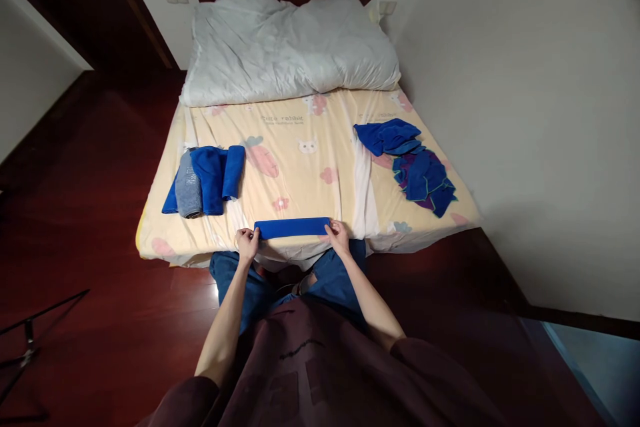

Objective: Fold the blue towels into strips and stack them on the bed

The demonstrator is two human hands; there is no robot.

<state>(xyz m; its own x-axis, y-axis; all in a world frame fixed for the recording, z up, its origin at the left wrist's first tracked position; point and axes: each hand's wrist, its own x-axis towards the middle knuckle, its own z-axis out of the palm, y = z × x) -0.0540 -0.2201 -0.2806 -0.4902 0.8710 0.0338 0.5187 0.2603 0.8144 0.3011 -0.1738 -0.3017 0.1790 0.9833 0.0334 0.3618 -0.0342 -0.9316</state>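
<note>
A blue cloth (293, 227), folded into a long narrow strip, lies along the front edge of the bed. My left hand (247, 242) pinches its left end between thumb and fingers. At the opposite end, my right hand (339, 236) grips the right corner the same way. To the left lie several rolled or folded blue cloths (213, 173), with a grey-blue rolled cloth (189, 183) among them. Over on the right side of the bed are a crumpled blue cloth (390, 137) and a loose heap of blue and purple cloths (425, 180) with green edging.
The bed (305, 180) has a yellow sheet with rabbit and carrot prints. A bunched white quilt (290, 47) covers its head end. A white wall (525, 113) runs along the right. Black stand legs (30, 340) stick out over the dark red floor (100, 227) at lower left.
</note>
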